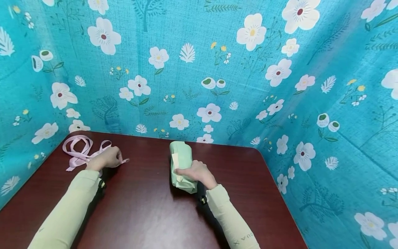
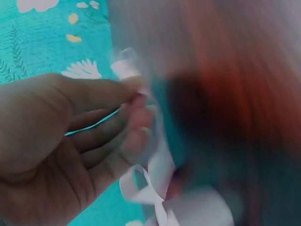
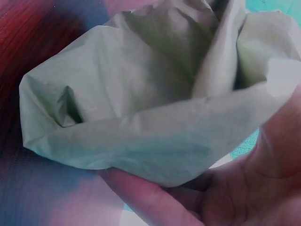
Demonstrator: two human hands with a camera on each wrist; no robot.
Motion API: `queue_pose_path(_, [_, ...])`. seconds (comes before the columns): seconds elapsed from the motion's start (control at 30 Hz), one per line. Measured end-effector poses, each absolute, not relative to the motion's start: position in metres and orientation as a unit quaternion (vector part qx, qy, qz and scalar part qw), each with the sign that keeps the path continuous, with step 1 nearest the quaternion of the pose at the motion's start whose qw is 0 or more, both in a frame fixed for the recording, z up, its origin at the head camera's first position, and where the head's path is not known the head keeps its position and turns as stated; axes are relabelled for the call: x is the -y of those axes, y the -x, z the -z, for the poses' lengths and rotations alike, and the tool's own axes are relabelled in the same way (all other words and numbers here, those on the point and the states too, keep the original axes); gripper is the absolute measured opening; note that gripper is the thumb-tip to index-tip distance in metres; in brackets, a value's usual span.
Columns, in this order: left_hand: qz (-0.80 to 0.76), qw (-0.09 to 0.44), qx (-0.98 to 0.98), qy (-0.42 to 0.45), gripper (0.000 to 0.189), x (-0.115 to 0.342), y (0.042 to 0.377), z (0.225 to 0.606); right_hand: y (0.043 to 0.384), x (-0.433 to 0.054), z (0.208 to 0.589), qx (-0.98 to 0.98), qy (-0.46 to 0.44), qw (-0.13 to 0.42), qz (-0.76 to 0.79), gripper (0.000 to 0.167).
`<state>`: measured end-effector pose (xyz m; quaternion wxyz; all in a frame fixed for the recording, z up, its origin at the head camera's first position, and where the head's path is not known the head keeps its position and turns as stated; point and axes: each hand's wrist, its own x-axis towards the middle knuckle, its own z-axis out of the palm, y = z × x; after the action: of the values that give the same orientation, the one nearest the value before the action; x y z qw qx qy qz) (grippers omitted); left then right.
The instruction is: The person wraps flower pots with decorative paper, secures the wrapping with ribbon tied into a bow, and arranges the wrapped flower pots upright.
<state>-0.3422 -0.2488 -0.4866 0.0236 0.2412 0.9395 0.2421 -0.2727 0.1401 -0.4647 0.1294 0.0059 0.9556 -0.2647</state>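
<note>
My left hand point(image 1: 108, 157) pinches one end of a pink satin ribbon point(image 1: 74, 162) between thumb and fingertips, at the table's far left. Loops of the ribbon lie behind and beside the hand, and in the left wrist view the ribbon point(image 2: 161, 169) trails down from the fingers. With my right hand point(image 1: 200, 172) I grip a light green paper-wrapped package point(image 1: 185, 155), thumb across its top and fingers at its side. A cream strip point(image 1: 175, 162) runs along the package. The right wrist view shows the green paper point(image 3: 155, 136) folded and creased at its near end.
The dark red-brown table point(image 1: 143, 207) reaches back to a turquoise floral cloth point(image 1: 174, 86), which hangs behind it and along both sides. Black wrist gear point(image 1: 202, 197) sits under each forearm, close over the tabletop.
</note>
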Motion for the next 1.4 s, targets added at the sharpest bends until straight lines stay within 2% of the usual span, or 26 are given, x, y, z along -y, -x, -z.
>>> queue_pose_path(0.07, [-0.264, 0.012, -0.944, -0.196, 0.011, 0.237, 0.352, 0.488, 0.273, -0.139, 0.466, -0.956, -0.009, 0.124, 0.265, 0.072])
queue_pose_path(0.2, [-0.339, -0.029, -0.937, -0.075, 0.022, 0.205, 0.372, 0.498, 0.273, -0.133, 0.469, -0.959, 0.001, 0.111, 0.259, 0.077])
queue_pose_path(0.3, [-0.469, -0.042, -0.882, 0.005, 0.028, 0.174, 0.385, 0.505, 0.271, -0.129, 0.469, -0.96, 0.008, 0.108, 0.257, 0.081])
queue_pose_path(0.4, [-0.659, -0.02, -0.752, -0.018, 0.035, 0.141, 0.397, 0.505, 0.27, -0.126, 0.47, -0.96, 0.003, 0.114, 0.255, 0.082])
queue_pose_path(0.5, [-0.766, 0.067, -0.631, -0.103, 0.044, 0.116, 0.402, 0.496, 0.27, -0.126, 0.471, -0.96, 0.0, 0.119, 0.253, 0.084])
queue_pose_path(0.57, [-0.749, 0.094, -0.638, -0.15, 0.044, 0.107, 0.401, 0.49, 0.27, -0.126, 0.472, -0.96, 0.002, 0.122, 0.252, 0.085])
queue_pose_path(0.6, [-0.724, 0.086, -0.665, -0.166, 0.043, 0.105, 0.399, 0.488, 0.271, -0.126, 0.472, -0.96, 0.003, 0.123, 0.253, 0.085])
queue_pose_path(0.7, [-0.576, 0.0, -0.8, -0.171, 0.037, 0.11, 0.396, 0.489, 0.27, -0.127, 0.473, -0.959, 0.002, 0.121, 0.258, 0.082])
queue_pose_path(0.8, [-0.402, -0.07, -0.905, -0.116, 0.038, 0.129, 0.396, 0.5, 0.27, -0.128, 0.474, -0.959, -0.002, 0.113, 0.26, 0.079])
queue_pose_path(0.9, [-0.296, -0.067, -0.952, -0.045, 0.04, 0.152, 0.395, 0.513, 0.271, -0.128, 0.474, -0.961, -0.006, 0.109, 0.255, 0.08])
queue_pose_path(0.97, [-0.264, -0.046, -0.963, -0.008, 0.035, 0.165, 0.393, 0.52, 0.271, -0.129, 0.474, -0.962, -0.007, 0.107, 0.25, 0.08])
queue_pose_path(1.07, [-0.273, -0.041, -0.961, 0.024, 0.019, 0.177, 0.392, 0.53, 0.271, -0.13, 0.473, -0.964, -0.006, 0.106, 0.245, 0.081])
queue_pose_path(1.17, [-0.309, -0.063, -0.949, 0.02, 0.02, 0.172, 0.395, 0.532, 0.272, -0.131, 0.472, -0.964, -0.005, 0.103, 0.244, 0.081])
queue_pose_path(1.27, [-0.379, -0.096, -0.92, -0.002, 0.02, 0.147, 0.402, 0.524, 0.274, -0.132, 0.471, -0.964, -0.006, 0.102, 0.247, 0.081])
queue_pose_path(1.4, [-0.51, -0.125, -0.847, -0.084, 0.019, 0.096, 0.416, 0.496, 0.275, -0.134, 0.472, -0.963, -0.008, 0.108, 0.246, 0.084])
